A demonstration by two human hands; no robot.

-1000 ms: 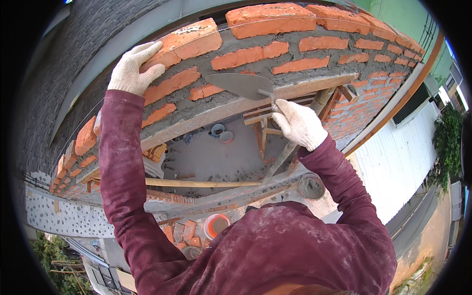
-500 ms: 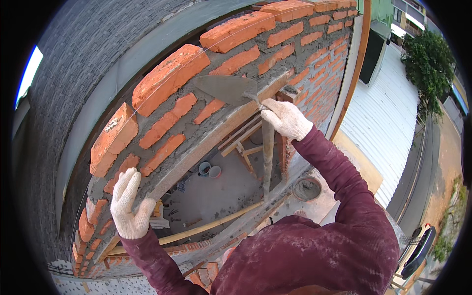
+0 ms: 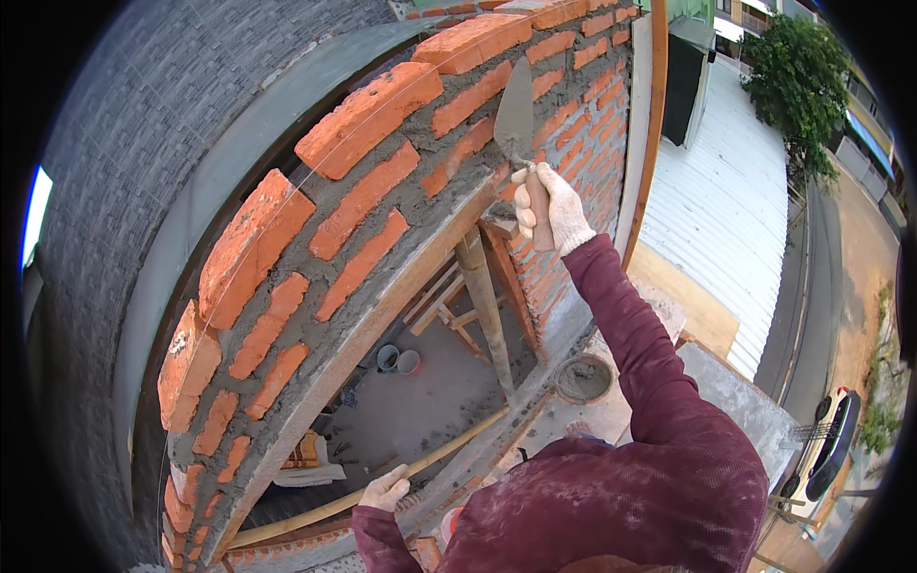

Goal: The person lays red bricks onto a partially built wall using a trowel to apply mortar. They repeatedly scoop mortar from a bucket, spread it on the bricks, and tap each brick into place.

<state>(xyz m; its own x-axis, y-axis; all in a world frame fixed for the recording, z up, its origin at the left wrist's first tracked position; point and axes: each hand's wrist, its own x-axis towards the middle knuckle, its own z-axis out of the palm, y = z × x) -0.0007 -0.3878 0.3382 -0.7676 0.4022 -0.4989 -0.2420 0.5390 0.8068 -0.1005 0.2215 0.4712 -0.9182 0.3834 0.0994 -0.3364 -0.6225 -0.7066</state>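
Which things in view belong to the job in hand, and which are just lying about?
Apparently in the job:
trowel, held in the right hand
brick wall with grey mortar
bucket of grey mix

Apparently just about:
two small buckets below
tree
white corrugated roof
car

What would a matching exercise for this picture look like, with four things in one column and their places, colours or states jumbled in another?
Things:
1. Trowel
2. Round bucket
3. Ridged roof
4. Tree

Places, colours or states:
A. White
B. Leafy and green
C. Gripped in the gloved right hand
D. Holding grey mortar

Right pairs: 1-C, 2-D, 3-A, 4-B.
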